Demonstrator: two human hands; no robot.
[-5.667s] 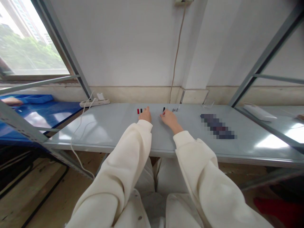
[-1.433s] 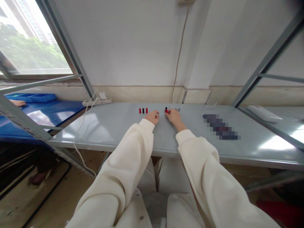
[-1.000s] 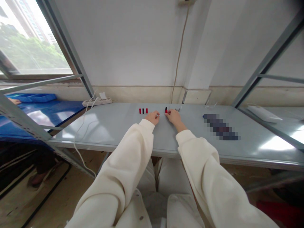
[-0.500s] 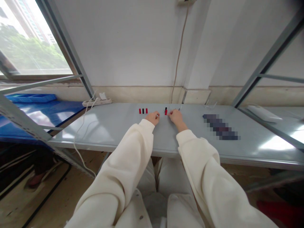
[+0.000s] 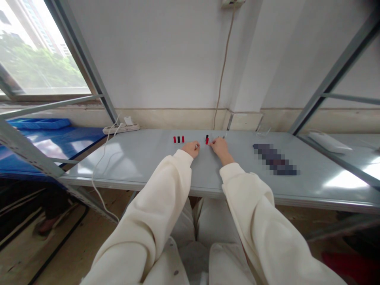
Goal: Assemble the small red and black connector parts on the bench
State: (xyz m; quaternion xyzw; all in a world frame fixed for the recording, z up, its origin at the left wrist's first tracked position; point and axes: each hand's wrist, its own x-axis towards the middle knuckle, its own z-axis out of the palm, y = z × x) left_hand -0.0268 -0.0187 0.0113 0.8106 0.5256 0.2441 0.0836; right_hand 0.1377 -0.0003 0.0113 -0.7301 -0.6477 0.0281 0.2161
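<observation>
Red-black cylinders point(image 5: 178, 139) stand beyond left hand point(image 5: 191, 149), right hand point(image 5: 220, 147).

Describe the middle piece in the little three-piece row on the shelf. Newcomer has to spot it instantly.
On the grey metal shelf below the wall, find the left hand. Just beyond it and to its left lies a short row of three small pieces. The target is the middle one: black, between a red one and another red one, and apart from the black-and-red pair by the right hand.

Newly visible red cylinder point(image 5: 183, 139) in row
</observation>
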